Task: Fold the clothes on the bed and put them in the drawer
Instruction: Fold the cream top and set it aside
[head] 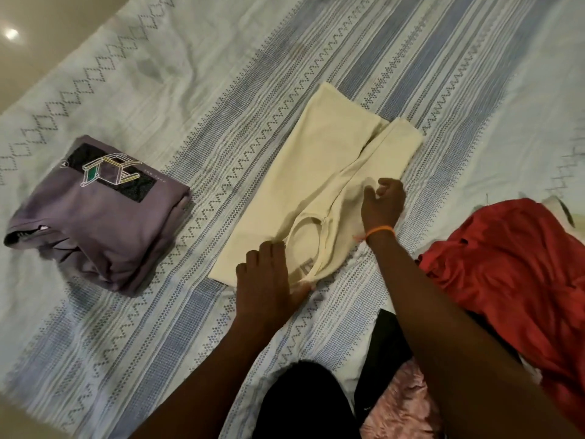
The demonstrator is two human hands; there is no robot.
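Dim, warm indoor light; a lamp's glare on the floor (12, 33); edges bowed; soft overall blur.

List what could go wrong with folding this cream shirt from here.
1. The right hand pinches only the edge of one flap; if it slips, the cream shirt may open out.
2. The left hand presses flat beside the collar; lifting early could skew the fold.
3. The unfolded red garment lies close and could snag.

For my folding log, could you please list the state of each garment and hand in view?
Cream cotton T-shirt: sides folded in, lying flat, not fully folded.
Purple printed T-shirt: folded, set aside.
Red garment: crumpled, unfolded.
Pink satin garment: crumpled.
Left hand: pressing the collar end flat.
Right hand: fingers curled, pinching a fold.
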